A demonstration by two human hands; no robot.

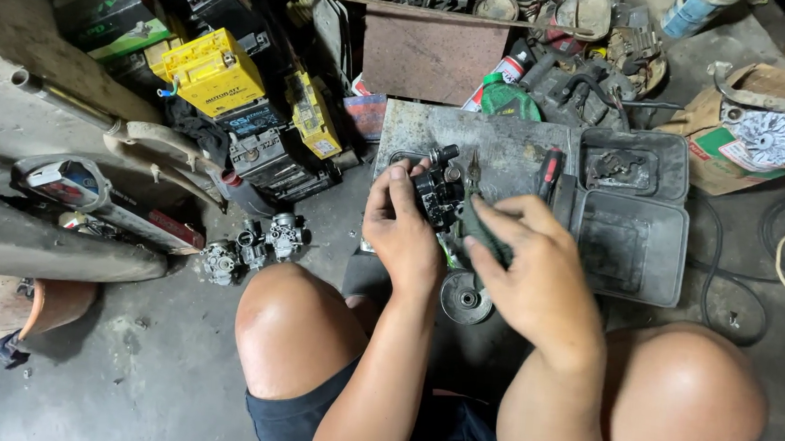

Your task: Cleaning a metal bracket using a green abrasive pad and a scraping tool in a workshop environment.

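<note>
Head view, looking down between two bare knees at a grimy workshop floor: the left hand (402, 235) is curled closed around a small black engine part (438, 193), thumb and fingers clamped on its near side, holding it just above a dirty metal plate (490, 144). The right hand (527, 271) is closed as well, its fingers wrapped around the green handle of a tool (482, 229) whose tip meets the black part; how firmly it bites there is hidden by the fingers. Just below the two hands a round grey disc (465, 298) lies on the floor, close to the right wrist. To the right of the hands an open black plastic case (636, 233) sits touching the plate's edge, with a few small metal pieces in its upper compartment. Well to the left, three small carburettor bodies (253, 246) stand together on the concrete, near a bent chrome pipe (69, 101). Yellow and black batteries (210, 70) are stacked against the wall beyond them, and a torn cardboard box (758, 126) holding a white finned part sits at the far right.
</note>
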